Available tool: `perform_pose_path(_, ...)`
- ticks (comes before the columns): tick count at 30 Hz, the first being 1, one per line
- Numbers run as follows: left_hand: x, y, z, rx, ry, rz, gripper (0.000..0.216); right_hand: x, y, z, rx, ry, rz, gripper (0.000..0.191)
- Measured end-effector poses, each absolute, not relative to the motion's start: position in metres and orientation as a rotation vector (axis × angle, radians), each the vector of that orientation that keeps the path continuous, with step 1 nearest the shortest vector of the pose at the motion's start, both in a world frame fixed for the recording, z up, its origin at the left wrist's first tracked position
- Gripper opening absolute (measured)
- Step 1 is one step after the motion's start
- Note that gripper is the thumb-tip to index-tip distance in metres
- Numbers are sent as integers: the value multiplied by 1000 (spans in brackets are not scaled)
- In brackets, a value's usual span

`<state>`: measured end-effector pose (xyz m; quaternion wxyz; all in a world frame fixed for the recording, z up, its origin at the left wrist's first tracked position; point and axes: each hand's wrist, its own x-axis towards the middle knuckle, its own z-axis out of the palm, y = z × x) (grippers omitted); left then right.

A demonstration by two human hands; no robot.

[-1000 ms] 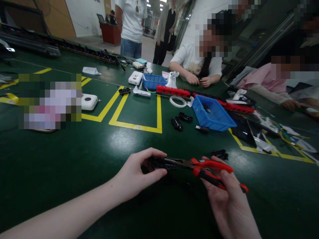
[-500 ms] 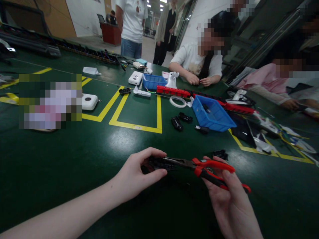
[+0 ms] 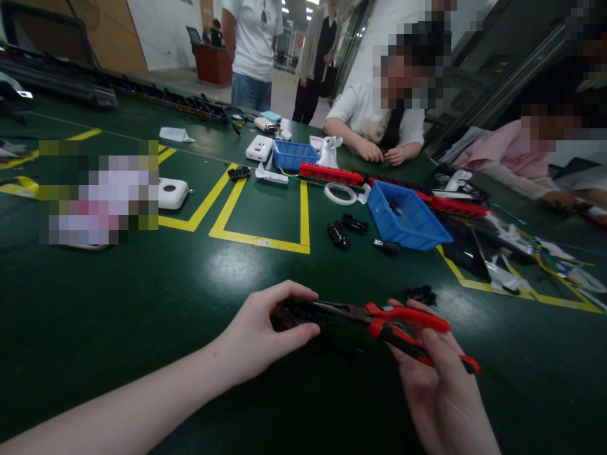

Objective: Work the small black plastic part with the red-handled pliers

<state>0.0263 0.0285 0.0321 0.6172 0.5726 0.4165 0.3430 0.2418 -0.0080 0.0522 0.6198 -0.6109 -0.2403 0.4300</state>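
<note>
Left hand: closed around a black part, which is pinched between thumb and fingertips, so a good chunk of it is covered up.
Right hand: wrapped on the handles of a pair of pliers; the red grips are held a bit apart.
Plier tips: aimed at the left fingers and brought right up to the black part. Whether it's actually being bitten can't be made out.
Black lump: found on the green table, just past the right fingertips.
Black pieces: two of them, laid side by side, beyond the gap between both sets of fingers.
Black plug: seen beyond the right fingers, just beside the blue bin.
Blue bin: parked farther out past the right fingers, with something dark kept inside.
White ring: laid flat, farther out than the black pieces.
Yellow tape: stuck down in outlines, some of it well beyond the left fingers.
Co-worker's hands: seen way out across from the fingers, something small and dark being held.
</note>
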Motion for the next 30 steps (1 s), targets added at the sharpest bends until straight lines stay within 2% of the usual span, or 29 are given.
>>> perform_pose_path(12, 27, 28, 28, 1316, 920, 816, 32, 232, -7, 66, -1432, -496, 967, 40)
perform_pose_path(19, 26, 30, 25, 1364, 929, 828, 32, 242, -2, 58, -1456, -476, 1005, 49)
perform_pose_path(30, 25, 30, 27, 1425, 909, 906, 33, 243, 2, 59, -1486, -378, 1022, 43)
